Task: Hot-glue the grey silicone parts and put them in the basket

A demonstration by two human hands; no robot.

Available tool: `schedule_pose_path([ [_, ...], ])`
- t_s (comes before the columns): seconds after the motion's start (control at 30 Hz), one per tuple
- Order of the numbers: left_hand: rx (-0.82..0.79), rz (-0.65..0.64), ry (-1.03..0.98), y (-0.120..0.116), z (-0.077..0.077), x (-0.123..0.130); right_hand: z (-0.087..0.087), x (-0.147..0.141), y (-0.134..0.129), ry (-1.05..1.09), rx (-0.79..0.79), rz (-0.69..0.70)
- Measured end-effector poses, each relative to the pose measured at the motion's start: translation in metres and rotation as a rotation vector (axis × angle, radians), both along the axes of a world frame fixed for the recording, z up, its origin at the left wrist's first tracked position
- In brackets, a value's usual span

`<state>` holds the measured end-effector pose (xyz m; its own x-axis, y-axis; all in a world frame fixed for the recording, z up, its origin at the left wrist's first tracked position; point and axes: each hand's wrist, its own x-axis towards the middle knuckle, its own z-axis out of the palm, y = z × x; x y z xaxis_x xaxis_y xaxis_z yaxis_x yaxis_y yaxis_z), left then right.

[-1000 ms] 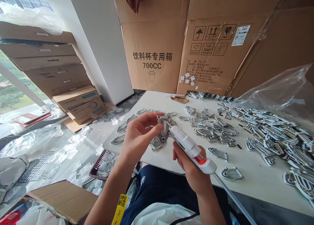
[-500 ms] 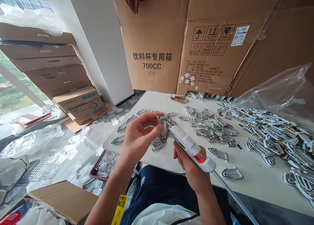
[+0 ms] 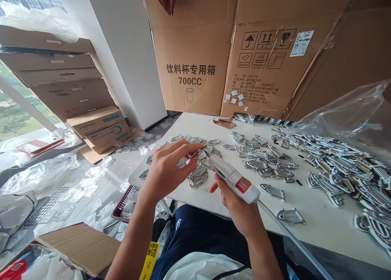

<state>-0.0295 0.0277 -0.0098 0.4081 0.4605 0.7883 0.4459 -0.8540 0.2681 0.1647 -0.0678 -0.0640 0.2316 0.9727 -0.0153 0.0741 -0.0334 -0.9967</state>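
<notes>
So, left hand (image 3: 171, 164): pinching one grey frame piece (image 3: 198, 150) between thumb and fingers, tipped almost edge-on, held up over the tabletop (image 3: 218, 202)
Right hand (image 3: 240, 208): wrapped around a white glue gun (image 3: 229, 173), front end pointing up near that piece
Clear rod (image 3: 295, 233): sticking out the gun's back end
Loose frames (image 3: 198, 177): little cluster beneath the hands, others scattered about, huge heap (image 3: 345, 168) off to the right
Carton (image 3: 191, 40): stands behind it all, printed 700CC
</notes>
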Motion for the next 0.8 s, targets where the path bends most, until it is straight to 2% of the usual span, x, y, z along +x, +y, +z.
schedule_pose_path([
  [0.1, -0.086, -0.032, -0.075, 0.005, -0.004, 0.001, 0.001, -0.001, 0.001, -0.007, -0.039, 0.004],
  [0.17, -0.221, -0.058, -0.188, 0.008, -0.006, 0.003, 0.002, -0.001, 0.002, 0.026, -0.031, 0.032],
  [0.33, -0.613, -0.166, -0.485, 0.011, -0.006, 0.009, 0.003, 0.002, 0.001, 0.263, 0.159, 0.063],
  [0.47, -0.810, -0.285, -0.586, 0.004, -0.003, 0.015, -0.002, 0.001, 0.001, 0.359, 0.276, 0.003],
  [0.67, -0.961, -0.390, -0.684, -0.011, -0.005, 0.030, -0.014, -0.004, 0.005, 0.366, 0.379, 0.003],
  [0.8, -0.930, -0.381, -0.668, -0.018, -0.007, 0.037, -0.018, -0.007, 0.006, 0.392, 0.383, 0.004],
])
